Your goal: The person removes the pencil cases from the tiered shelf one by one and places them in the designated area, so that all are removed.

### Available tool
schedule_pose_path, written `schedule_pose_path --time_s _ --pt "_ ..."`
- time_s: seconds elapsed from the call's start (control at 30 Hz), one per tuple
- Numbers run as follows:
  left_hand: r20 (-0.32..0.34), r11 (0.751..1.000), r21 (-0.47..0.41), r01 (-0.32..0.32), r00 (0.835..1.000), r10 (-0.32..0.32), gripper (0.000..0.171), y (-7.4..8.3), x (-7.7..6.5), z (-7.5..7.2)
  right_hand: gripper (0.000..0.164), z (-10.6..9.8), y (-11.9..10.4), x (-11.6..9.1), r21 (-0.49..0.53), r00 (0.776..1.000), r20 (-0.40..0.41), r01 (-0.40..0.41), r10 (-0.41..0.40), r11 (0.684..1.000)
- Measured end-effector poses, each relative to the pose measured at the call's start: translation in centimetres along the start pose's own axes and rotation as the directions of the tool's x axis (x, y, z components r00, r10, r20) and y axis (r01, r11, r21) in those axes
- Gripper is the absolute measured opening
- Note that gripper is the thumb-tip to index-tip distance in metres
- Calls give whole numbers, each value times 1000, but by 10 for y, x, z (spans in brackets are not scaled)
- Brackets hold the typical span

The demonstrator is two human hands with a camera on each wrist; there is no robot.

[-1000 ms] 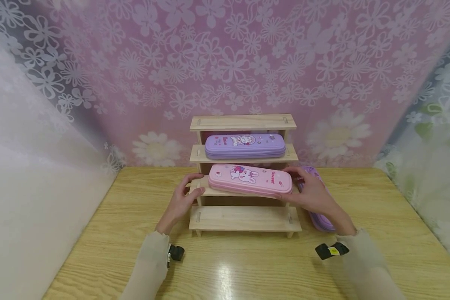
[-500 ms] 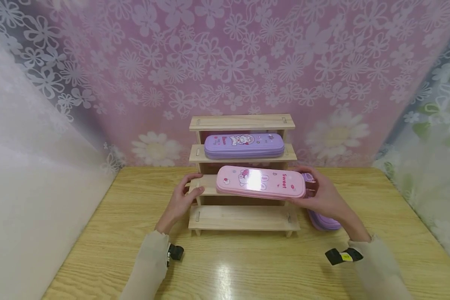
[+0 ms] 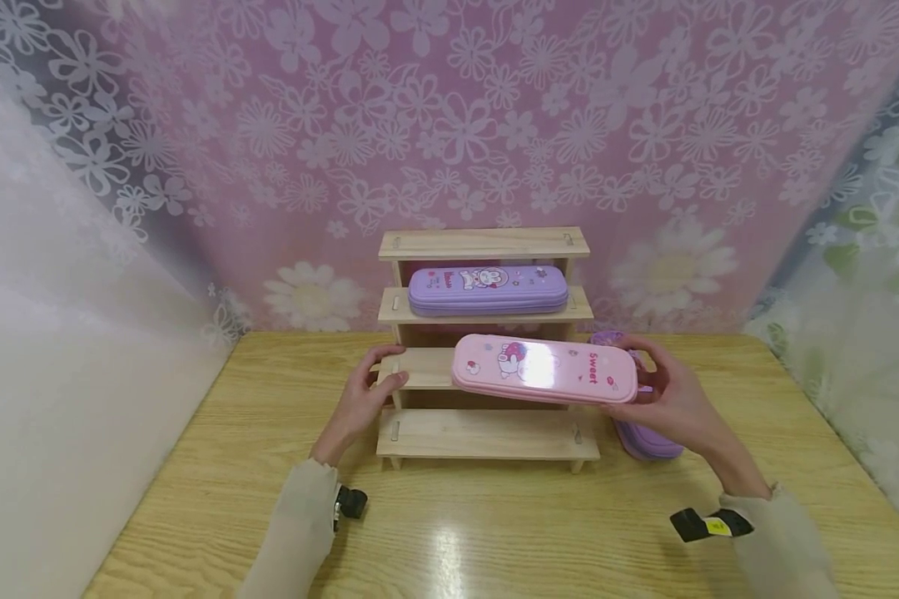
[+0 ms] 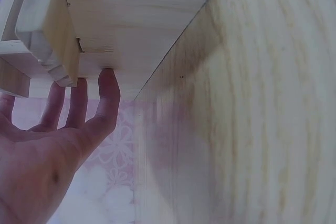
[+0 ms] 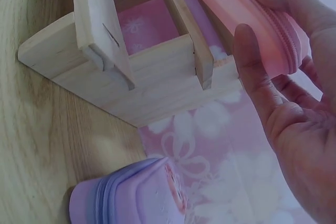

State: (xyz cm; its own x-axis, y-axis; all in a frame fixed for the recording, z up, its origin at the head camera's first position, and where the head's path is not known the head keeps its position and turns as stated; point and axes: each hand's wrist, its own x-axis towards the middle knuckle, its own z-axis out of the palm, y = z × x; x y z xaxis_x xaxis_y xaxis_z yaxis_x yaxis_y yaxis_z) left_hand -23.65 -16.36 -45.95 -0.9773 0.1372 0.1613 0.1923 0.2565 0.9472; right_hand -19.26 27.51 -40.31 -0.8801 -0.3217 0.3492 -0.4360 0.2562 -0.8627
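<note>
A pink pencil case [image 3: 494, 370] with a bunny print and the word "Sweet" is tilted in front of the stepped wooden shelf [image 3: 487, 434]. My right hand [image 3: 677, 399] grips its right end; in the right wrist view the thumb and fingers pinch the zipped edge of the pink pencil case [image 5: 262, 24]. My left hand [image 3: 352, 408] holds the left end of the third board from the top. In the left wrist view, fingertips of the left hand [image 4: 52, 150] touch the shelf's side panel [image 4: 131, 30]. A purple pencil case [image 3: 487, 291] lies on the second board.
Another purple pencil case [image 3: 648, 439] is on the wooden table [image 3: 449, 516] right of the shelf, partly hidden behind my right hand. A pink flowered backdrop [image 3: 449, 125] stands behind the shelf.
My right hand has pulled the pink pencil case rightward, off the third board and partly past the shelf's right end. My left hand has stayed on the shelf.
</note>
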Motion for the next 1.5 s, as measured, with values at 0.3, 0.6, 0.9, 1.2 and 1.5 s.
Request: schedule_pose_path --time_s 0.3,0.6,0.9,1.2,1.5 --pt "-2 1000 -2 -6 1000 6 39 -1 1 0 80 -13 4 -20 149 1000 -23 7 -4 989" --pt "2 1000 2 -10 1000 10 39 0 1 0 79 -31 8 -39 247 996 -74 62 -45 967" --pt "-10 1000 4 0 1000 0 40 0 0 2 80 -53 14 -49 387 989 -99 139 -108 912" --pt "0 1000 -4 -3 1000 3 38 -2 1 2 81 -70 19 -62 437 985 -122 166 -125 884" --pt "7 1000 -6 -6 1000 6 40 -3 3 0 85 -85 21 -76 431 971 -216 193 -107 881"
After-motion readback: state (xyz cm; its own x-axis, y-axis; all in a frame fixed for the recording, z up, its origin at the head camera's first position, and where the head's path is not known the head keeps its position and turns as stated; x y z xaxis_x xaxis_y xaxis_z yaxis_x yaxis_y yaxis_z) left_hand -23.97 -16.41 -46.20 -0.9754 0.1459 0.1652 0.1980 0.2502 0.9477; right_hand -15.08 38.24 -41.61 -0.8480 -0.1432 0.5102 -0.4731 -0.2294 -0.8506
